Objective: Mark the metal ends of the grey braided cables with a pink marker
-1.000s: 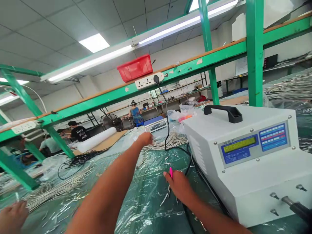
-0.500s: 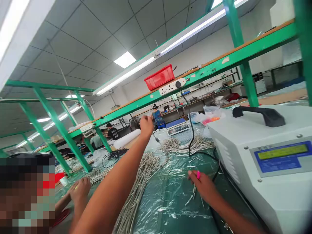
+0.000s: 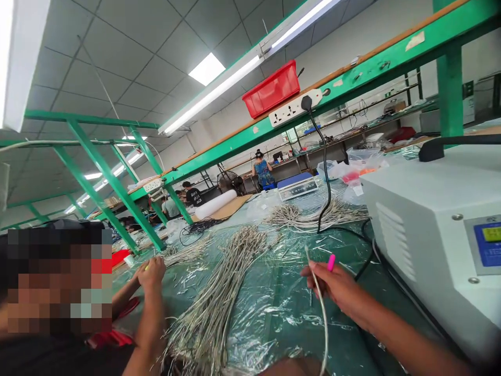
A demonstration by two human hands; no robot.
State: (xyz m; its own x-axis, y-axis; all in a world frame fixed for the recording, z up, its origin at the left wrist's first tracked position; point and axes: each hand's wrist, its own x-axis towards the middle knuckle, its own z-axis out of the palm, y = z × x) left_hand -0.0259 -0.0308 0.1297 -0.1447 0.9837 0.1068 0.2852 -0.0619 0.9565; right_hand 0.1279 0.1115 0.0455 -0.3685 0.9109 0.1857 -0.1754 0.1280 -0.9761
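Observation:
My right hand [image 3: 332, 284] is closed around a thin whitish cable [image 3: 323, 318], pinched between thumb and fingers. The cable's end stands up just above the fingertips, and its length runs down past the bottom edge. A bright pink stub [image 3: 331, 262] sticks up from the same hand; the rest of it is hidden. A blurred patch of skin at the bottom edge may be part of my left arm, but my left hand does not show. To the left of my right hand lies a large bundle of similar cables [image 3: 223, 292].
Plastic film covers the green tabletop [image 3: 266, 313], with scraps on it. A white machine [image 3: 422, 209] stands at right. A second cable pile [image 3: 313, 215] and a scale [image 3: 297, 189] lie farther back. A black cord [image 3: 324, 172] hangs from the power strip. A co-worker's hands [image 3: 152, 271] are at left.
My left arm, stretched forward over the table before, has dropped out of view. My right hand now has the cable upright in its fingers. The view has shifted to the right side's nearer area.

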